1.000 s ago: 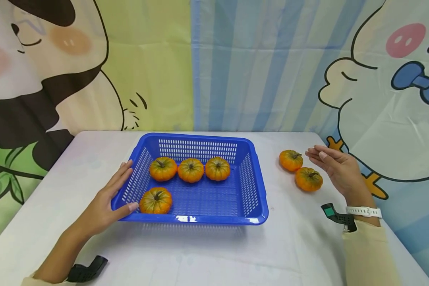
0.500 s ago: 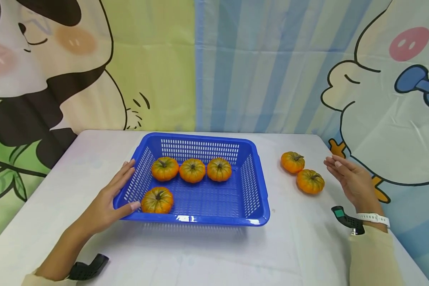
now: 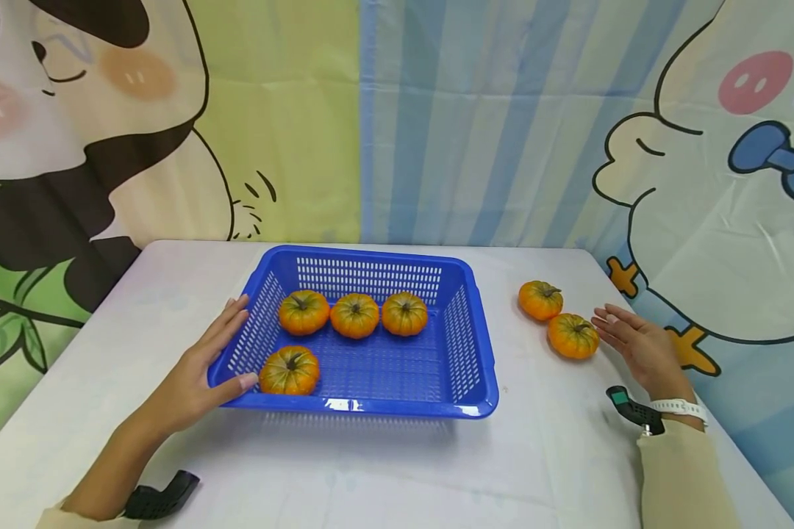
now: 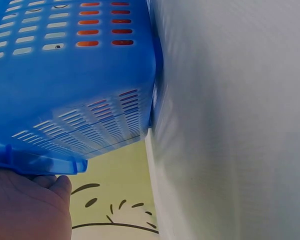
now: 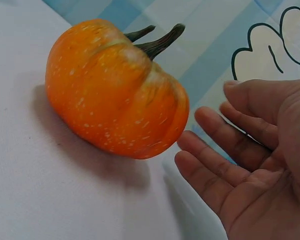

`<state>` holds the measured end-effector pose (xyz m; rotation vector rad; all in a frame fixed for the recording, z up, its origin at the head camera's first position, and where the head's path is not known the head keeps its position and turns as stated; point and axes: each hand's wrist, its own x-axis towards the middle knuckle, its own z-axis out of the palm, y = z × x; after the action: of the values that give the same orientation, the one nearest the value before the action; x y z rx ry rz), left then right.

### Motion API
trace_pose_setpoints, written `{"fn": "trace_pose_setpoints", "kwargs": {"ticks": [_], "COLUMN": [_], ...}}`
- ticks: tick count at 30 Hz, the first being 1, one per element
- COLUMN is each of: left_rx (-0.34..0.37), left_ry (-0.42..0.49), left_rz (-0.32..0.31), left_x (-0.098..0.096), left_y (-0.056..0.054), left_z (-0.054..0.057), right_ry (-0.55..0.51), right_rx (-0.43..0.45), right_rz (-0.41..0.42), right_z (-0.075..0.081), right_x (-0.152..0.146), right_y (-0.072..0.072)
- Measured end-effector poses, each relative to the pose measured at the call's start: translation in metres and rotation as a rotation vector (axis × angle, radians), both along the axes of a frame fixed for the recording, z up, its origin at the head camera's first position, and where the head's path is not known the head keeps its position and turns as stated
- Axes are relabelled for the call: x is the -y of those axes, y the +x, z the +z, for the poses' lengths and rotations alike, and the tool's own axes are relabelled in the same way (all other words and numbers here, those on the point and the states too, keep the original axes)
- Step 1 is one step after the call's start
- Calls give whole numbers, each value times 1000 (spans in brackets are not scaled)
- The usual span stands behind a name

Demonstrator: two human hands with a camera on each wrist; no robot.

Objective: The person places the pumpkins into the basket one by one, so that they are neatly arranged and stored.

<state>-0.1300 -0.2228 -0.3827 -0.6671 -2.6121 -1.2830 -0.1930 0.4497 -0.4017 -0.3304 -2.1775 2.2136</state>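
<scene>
A blue plastic basket (image 3: 397, 405) with slotted sides stands on the table. Three small orange-green pumpkins (image 3: 354, 316) sit in a row at its back, and another pumpkin (image 3: 290, 371) lies in its front left corner. My left hand (image 3: 195, 375) rests along the basket's left rim, fingers straight and thumb on the front corner; the left wrist view catches it at the rim. Right of the basket, two more pumpkins lie together: a rear one (image 3: 539, 300) and a nearer one (image 3: 573, 336). Beside the nearer pumpkin is my right hand (image 3: 642, 353), fingers extended, thumb apart, holding nothing.
A white cloth (image 3: 397, 470) covers the table. Behind it hangs a curtain (image 3: 476, 125) with cartoon animals and blue stripes, which also comes close along the right side. Each wrist wears a black camera mount (image 3: 162, 496).
My right hand has moved from beside the rear pumpkin, out to the right, then lower and nearer to the front pumpkin. The left hand, basket and pumpkins stay put; the head view shifts slightly.
</scene>
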Motion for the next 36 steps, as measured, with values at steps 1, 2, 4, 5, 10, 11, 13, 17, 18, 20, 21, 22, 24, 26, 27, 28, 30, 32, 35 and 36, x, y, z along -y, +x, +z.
{"fn": "trace_pose_setpoints", "kwargs": {"ticks": [1,2,4,5,10,11,13,17,18,20,21,22,24,26,27,28,30,32,35,36], "left_rx": [-1,-2,-4,-6,-12,-14,-13,-10,-9,-5,-4,-5,-6,-8,-10,-12,-11,-10,-9,-9], "left_ry": [-1,0,2,4,-10,-14,-19,-20,-19,-22,-24,-25,-26,-25,-23,-21,-19,-19,-21,-21], "left_rz": [-2,-4,-8,-9,4,8,13,16,17,16,16,17,17,16,16,15,13,13,14,13], "left_x": [0,0,0,0,0,0,0,-1,-1,-1,-1,-1,-1,-1,-1,-1,-1,-1,-1,-1], "left_y": [0,-1,-1,-2,-1,-1,0,1,1,1,1,1,1,1,1,0,0,0,0,0], "left_z": [0,0,0,0,0,0,0,1,1,2,2,2,2,2,2,2,2,1,1,1], "right_ry": [0,-5,14,30,137,152,185,213,217,219,222,226,241,265,278,290,317,336,363,370], "right_rx": [2,8,35,55,144,157,172,188,188,188,186,186,187,189,190,191,193,193,194,196], "right_rz": [-1,-3,9,22,105,121,151,188,192,196,199,200,200,199,199,198,198,198,199,196], "right_z": [-1,-2,-4,-4,-4,-3,-3,-1,-1,-1,-1,0,0,0,0,1,1,1,2,3], "right_x": [0,-1,-2,-2,0,1,2,4,4,4,4,4,5,6,7,7,8,8,10,10], "right_y": [0,0,0,0,-3,-3,-4,-5,-6,-5,-5,-5,-5,-4,-4,-4,-4,-4,-4,-3]}}
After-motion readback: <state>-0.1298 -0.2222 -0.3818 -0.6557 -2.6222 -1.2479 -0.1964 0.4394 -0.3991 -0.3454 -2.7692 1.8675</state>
